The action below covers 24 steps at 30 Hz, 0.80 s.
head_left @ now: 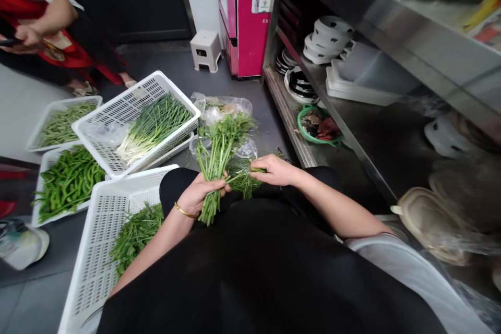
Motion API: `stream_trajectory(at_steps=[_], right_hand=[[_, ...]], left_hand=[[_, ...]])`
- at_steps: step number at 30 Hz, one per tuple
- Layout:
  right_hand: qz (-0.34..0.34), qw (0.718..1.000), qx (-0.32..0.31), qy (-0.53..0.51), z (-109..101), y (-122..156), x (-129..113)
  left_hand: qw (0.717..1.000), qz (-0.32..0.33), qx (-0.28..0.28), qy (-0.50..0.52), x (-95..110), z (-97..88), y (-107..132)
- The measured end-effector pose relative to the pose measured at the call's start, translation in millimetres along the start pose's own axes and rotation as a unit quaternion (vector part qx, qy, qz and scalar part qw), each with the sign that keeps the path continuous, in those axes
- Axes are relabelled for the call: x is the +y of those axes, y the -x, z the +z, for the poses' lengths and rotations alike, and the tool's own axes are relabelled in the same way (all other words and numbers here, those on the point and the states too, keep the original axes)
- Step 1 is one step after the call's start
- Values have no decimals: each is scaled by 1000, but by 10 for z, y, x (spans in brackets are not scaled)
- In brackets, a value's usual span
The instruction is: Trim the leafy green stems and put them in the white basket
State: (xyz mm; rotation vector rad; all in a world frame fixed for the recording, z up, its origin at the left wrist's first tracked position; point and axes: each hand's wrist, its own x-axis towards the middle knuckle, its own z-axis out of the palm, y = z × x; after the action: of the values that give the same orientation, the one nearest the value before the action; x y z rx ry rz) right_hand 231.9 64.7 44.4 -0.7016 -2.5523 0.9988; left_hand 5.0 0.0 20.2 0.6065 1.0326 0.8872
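Greens (219,151) stand bunched in the left hand (199,193), fingers wrapped round the stalks. Right hand (276,169), at three o'clock, pinches one sprig (242,180). Basket (94,271) sits at eight o'clock.

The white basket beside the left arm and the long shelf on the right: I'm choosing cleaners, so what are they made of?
White basket: probably moulded plastic, matte; thin walls pierced by even rows of slots. Shelf: likely stainless steel, brushed sheen; its face mirrors blurred shapes and has crisp folded edges.

left: baskets (129,180) crowd | right: shelf (352,133) close | ahead: floor (235,86) probably free
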Motion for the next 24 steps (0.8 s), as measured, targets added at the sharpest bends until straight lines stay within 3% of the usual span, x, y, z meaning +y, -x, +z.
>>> stream_trajectory(at_steps=[2, 4, 7, 8, 9, 11, 12, 13, 15, 17, 20, 22, 24], right_hand=[[27, 998, 41, -41, 119, -41, 62], [86, 977, 136, -139, 191, -60, 146], [184, 879, 345, -273, 179, -33, 247], [189, 859, 392, -268, 154, -15, 250], [174, 866, 407, -231, 129, 1, 229], [91, 939, 325, -71, 91, 10, 120], [42, 968, 244, 33, 83, -5, 43], [0, 980, 152, 131, 80, -31, -37], [-53, 961, 6, 271, 79, -108, -172], [-76, 941, -66, 322, 76, -178, -233], [-89, 958, -102, 251, 106, -199, -182], [-78, 989, -75, 102, 192, -155, -107], [-39, 993, 1, -108, 328, -90, -48]], left_hand=[[1000, 7, -3, -10, -22, 31, 29], [1000, 31, 5, -1, -33, 57, 39], [998, 52, 17, 17, -26, 69, 26], [998, 52, 16, 17, -20, 65, 17], [998, 51, 14, 14, -14, 60, 7], [999, 44, 4, 1, -11, 55, -20], [999, 40, -1, -5, -16, 57, -36], [999, 38, -4, -11, -25, 63, -53], [999, 37, -6, -21, -55, 83, -86], [999, 37, -13, -33, -96, 104, -103], [998, 26, -34, -37, -146, 132, -88], [999, 30, -42, -17, -150, 159, -62], [998, 48, -49, 6, -122, 205, -49]])
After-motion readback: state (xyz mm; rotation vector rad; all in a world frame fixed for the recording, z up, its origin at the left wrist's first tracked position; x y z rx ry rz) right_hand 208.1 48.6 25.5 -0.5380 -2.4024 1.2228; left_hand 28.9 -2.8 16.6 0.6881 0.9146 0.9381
